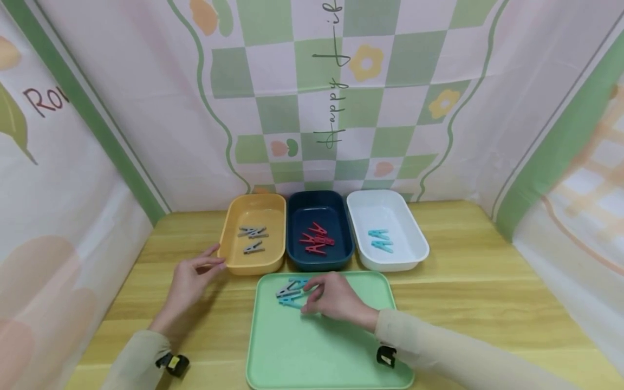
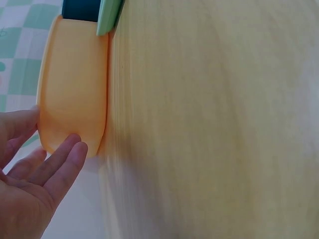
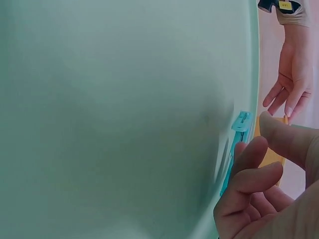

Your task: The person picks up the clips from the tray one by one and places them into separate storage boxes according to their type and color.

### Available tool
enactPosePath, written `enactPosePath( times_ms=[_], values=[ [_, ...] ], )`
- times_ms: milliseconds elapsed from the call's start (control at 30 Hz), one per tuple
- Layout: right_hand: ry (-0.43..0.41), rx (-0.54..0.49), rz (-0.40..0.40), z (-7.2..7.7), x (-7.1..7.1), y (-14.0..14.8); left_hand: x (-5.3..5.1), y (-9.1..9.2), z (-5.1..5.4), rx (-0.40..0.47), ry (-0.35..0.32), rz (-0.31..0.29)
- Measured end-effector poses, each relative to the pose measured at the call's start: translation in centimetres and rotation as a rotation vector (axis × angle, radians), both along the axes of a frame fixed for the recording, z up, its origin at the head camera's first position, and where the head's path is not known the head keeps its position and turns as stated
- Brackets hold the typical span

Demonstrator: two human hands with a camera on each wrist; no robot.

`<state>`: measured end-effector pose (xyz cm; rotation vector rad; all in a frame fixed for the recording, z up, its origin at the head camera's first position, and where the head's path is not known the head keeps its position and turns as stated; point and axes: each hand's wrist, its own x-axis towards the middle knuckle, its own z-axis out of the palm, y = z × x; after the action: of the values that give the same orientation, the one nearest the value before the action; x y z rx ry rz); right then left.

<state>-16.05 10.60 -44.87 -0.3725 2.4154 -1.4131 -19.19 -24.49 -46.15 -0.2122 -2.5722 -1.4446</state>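
Note:
My right hand (image 1: 336, 298) is over the upper part of a green tray (image 1: 322, 352). Its thumb and forefinger are apart, beside a grey clothespin (image 1: 288, 290) and two light blue clothespins (image 1: 291, 302) on the tray. In the right wrist view, a light blue clothespin (image 3: 242, 122) lies just past the fingertips, partly covered by them. With loosely extended fingers, my left hand (image 1: 190, 276) touches the near left corner of a yellow container (image 1: 255, 268); the left wrist view shows the thumb near its rim. Grey clothespins (image 1: 253, 247) lie inside that container.
A navy container (image 1: 319, 265) with several red clothespins (image 1: 317, 238) stands beside the yellow one. Right of it, a white container (image 1: 395, 265) holds light blue clothespins (image 1: 382, 246). The wooden table (image 1: 487, 303) ends at a patterned cloth (image 1: 312, 108) behind the containers.

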Motion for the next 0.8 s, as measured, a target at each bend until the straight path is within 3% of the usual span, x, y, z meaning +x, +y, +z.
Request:
enactPosePath(
  times_ms=[533, 800],
  values=[
    [-0.002, 0.031, -0.014, -0.8, -0.5, -0.5, 0.0, 0.1, 0.0, -0.005, -0.018, -0.002],
    [0.051, 0.076, 0.001, -1.5, -0.4, -0.8, 0.0, 0.0, 0.1, -0.008, 0.0, -0.01]
  ],
)
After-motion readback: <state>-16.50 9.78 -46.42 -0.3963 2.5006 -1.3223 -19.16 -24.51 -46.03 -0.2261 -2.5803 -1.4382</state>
